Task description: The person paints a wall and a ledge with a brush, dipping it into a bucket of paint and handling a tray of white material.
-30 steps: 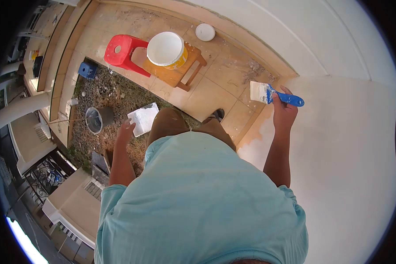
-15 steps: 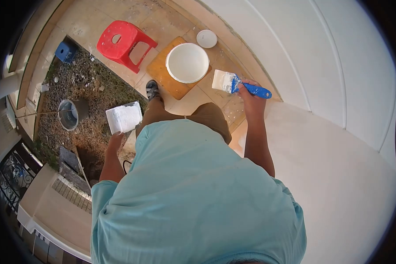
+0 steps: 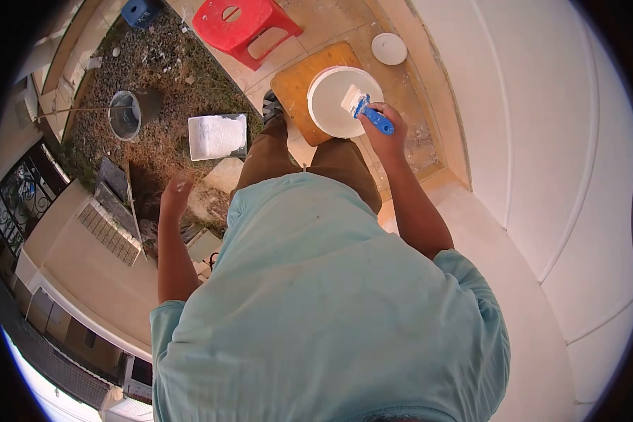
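So, a brown wooden stool (image 3: 295, 88) is holding a round white bucket (image 3: 323, 105), a paint-coated rectangular tray (image 3: 218, 137) is sitting left, and the right hand's (image 3: 389, 137) fingers are gripping a blue-handled flat brush (image 3: 377, 121) over the bucket's wide opening; the left hand (image 3: 177, 191) is hanging near the tray, finger spread unclear.

Brush (image 3: 379, 121): handle partly covered by right hand (image 3: 388, 131); whether bristles touch bucket (image 3: 328, 105), can't tell.
Left hand (image 3: 178, 190): fingers blurred.
Wooden stool (image 3: 292, 81): seat partly hidden under bucket.
Red stool (image 3: 250, 27): top edge crops it.
Blue stool (image 3: 138, 14): marking illegible.
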A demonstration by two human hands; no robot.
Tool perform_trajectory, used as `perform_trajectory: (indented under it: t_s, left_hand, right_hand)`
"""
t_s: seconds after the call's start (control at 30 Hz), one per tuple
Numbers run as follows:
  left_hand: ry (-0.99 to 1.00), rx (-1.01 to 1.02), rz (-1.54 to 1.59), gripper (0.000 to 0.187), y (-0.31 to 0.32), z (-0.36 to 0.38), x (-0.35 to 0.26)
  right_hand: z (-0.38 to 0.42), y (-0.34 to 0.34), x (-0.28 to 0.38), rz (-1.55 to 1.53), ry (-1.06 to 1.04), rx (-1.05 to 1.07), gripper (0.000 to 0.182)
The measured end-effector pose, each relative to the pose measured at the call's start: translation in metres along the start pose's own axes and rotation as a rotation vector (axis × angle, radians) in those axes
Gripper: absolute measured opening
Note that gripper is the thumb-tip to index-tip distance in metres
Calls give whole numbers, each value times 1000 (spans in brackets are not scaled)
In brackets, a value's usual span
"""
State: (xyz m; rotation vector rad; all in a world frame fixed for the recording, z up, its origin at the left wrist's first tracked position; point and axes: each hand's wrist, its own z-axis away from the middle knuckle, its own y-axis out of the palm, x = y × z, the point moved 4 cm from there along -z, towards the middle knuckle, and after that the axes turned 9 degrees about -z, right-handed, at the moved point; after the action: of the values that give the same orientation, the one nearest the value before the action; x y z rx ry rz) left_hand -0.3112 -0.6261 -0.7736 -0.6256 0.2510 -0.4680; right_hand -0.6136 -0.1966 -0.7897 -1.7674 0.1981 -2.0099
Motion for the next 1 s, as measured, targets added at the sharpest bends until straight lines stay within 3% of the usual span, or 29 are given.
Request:
perform_trajectory:
  t_s: [0.17,0.3,0.5,0.57,0.6,0.67,0.7,0.8,0.93,1.0]
  left_hand:
    - [-255,298,-8,62,92,22,150]
    - [-393,458,173,64,97,56,138]
    - [-158,300,108,66,30,6,66]
    - [-36,156,73,61,-1,-6,21]
    - [-20,156,75,61,-9,-14,8]
    - [55,146,154,60,-16,-29,-16]
    - [76,148,158,60,-11,-41,-18]
    - [141,129,103,61,6,-61,-32]
    - [138,226,8,60,41,-64,-24]
    - [132,245,-25,61,53,-62,-6]
  right_hand:
    - [-16,18,-11,-3,-25,96,27]
    - [-21,33,-26,7,-44,87,30]
    - [-20,46,-38,53,-75,44,29]
    - [-8,29,-21,-57,173,-57,25]
    - [-3,20,-18,-51,165,-69,25]
    - [10,-1,-27,-474,467,-99,24]
    - [14,-11,-19,-467,453,-115,24]
    - [23,-34,-16,-834,587,-254,34]
    - [22,-30,-18,-730,527,-274,31]
    - [11,-18,-10,-119,129,-86,29]
